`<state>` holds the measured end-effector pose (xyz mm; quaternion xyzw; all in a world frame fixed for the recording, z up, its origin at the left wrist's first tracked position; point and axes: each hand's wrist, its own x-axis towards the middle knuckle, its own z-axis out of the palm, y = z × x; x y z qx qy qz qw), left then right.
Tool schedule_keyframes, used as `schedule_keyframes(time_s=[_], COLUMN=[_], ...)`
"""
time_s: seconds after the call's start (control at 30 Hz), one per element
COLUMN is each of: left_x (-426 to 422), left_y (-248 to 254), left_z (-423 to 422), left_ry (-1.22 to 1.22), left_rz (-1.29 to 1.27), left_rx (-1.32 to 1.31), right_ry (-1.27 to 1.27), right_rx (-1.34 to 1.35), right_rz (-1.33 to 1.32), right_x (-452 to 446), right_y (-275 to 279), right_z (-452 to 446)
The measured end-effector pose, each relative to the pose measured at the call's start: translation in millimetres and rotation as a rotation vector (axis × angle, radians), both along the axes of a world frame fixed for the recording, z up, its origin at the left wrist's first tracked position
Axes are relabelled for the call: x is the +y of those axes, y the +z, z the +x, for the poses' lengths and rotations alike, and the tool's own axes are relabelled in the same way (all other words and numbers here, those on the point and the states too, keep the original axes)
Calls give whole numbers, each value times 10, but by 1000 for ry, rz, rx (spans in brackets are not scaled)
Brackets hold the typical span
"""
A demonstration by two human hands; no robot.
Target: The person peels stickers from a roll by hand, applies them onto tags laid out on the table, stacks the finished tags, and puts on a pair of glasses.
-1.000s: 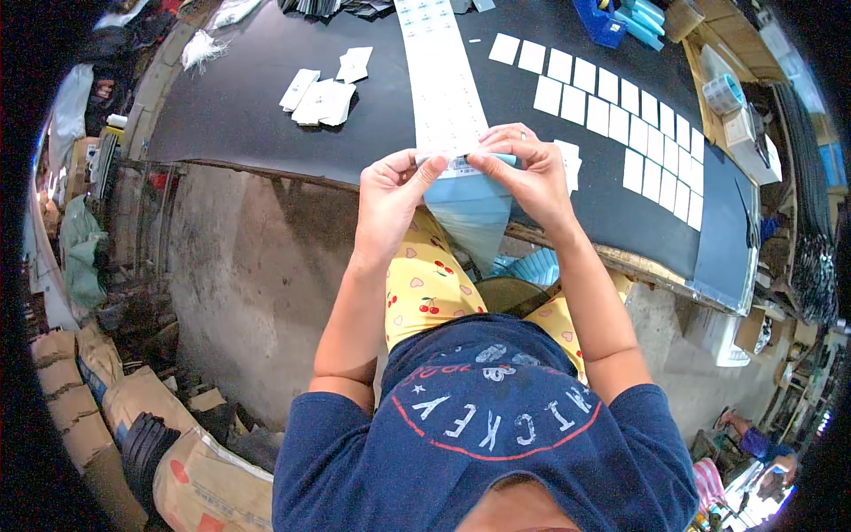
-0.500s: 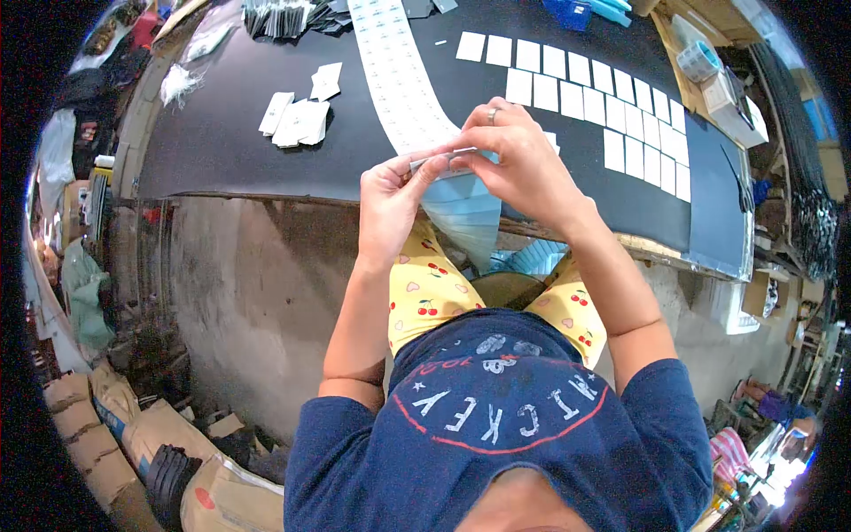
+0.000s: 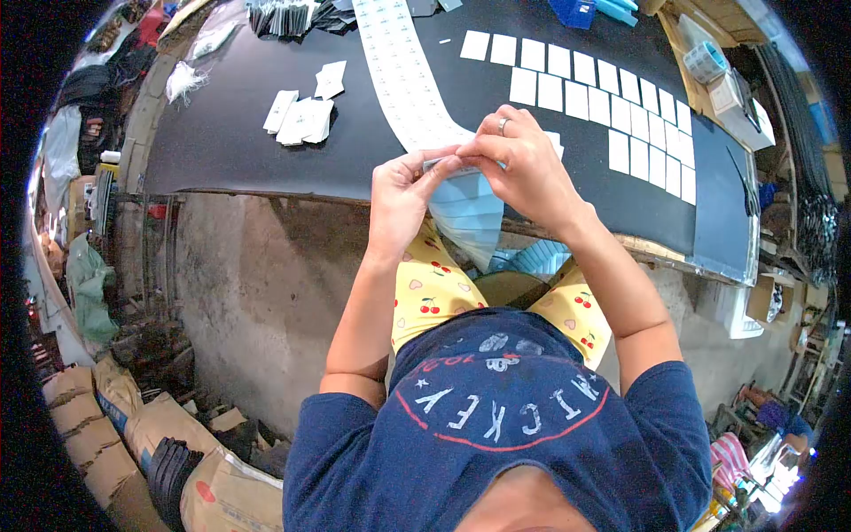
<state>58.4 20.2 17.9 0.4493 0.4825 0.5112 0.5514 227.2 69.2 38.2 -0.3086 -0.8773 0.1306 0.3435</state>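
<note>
Label strip [image 3: 403, 71], one, is pinched by two hands [image 3: 399, 197] [image 3: 525, 168] near three rows of white cards [image 3: 598, 108].

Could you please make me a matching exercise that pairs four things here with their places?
Things:
1. Long white printed paper strip
2. Rows of white rectangular cards
3. Small loose heap of white cards
4. Creased pale-blue sheet material

Places:
A. On the black tabletop, left of the strip
B. Hanging at the table's near edge
C. Running across the tabletop to the left hand and right hand
D. On the tabletop, right of the strip

Pairs: 1-C, 2-D, 3-A, 4-B
</note>
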Motion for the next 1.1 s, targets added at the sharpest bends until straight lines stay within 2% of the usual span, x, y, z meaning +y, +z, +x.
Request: schedule_keyframes(time_s=[0.43, 0.87, 1.1], left_x=[-11, -20, -11], left_y=[27, -4, -25], left_z=[-123, -244, -287], left_ry=[-95, -125, -105], left_rz=[-140, -135, -142], left_rx=[-109, -188, -164], right_ry=[-11, 18, 54], right_rx=[113, 112, 96], right_rz=[329, 307, 406], right_x=[0, -38, -102], right_y=[-195, -209, -274], right_z=[-8, -37, -9])
